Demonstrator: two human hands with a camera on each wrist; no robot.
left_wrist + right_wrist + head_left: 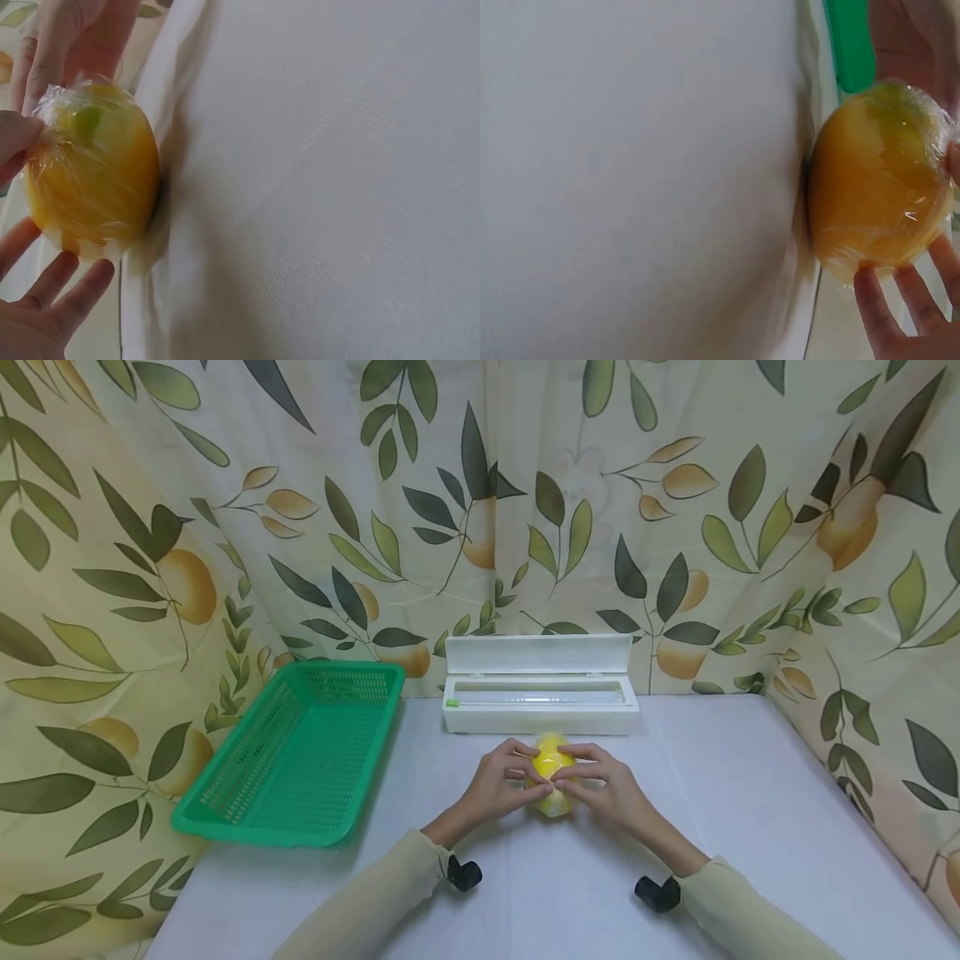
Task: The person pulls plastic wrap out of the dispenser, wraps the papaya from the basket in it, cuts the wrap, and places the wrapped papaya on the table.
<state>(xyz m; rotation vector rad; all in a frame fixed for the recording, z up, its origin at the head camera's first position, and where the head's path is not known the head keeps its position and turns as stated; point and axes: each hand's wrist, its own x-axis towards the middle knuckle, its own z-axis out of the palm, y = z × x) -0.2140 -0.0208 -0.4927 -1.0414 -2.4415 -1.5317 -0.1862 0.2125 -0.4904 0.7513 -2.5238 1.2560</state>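
Note:
A yellow, mango-like fruit wrapped in clear plastic film (553,764) rests on the white cloth between both hands. My left hand (498,783) holds it from the left, and my right hand (606,783) from the right. Both thumbs meet at the near upper side, where the film bunches. In the left wrist view, the wrapped fruit (97,180) shows a green patch under creased film. Spread fingertips touch its lower end in the right wrist view, where the fruit (877,187) looks orange-yellow. Parts of both hands fall outside the wrist views.
Behind the fruit stands a white cling-film dispenser box (540,720) with its lid raised and a green slider at the left. A green plastic basket (288,837) is at the left. Patterned curtain (525,527) encloses the back and sides of the cloth-covered table (750,793).

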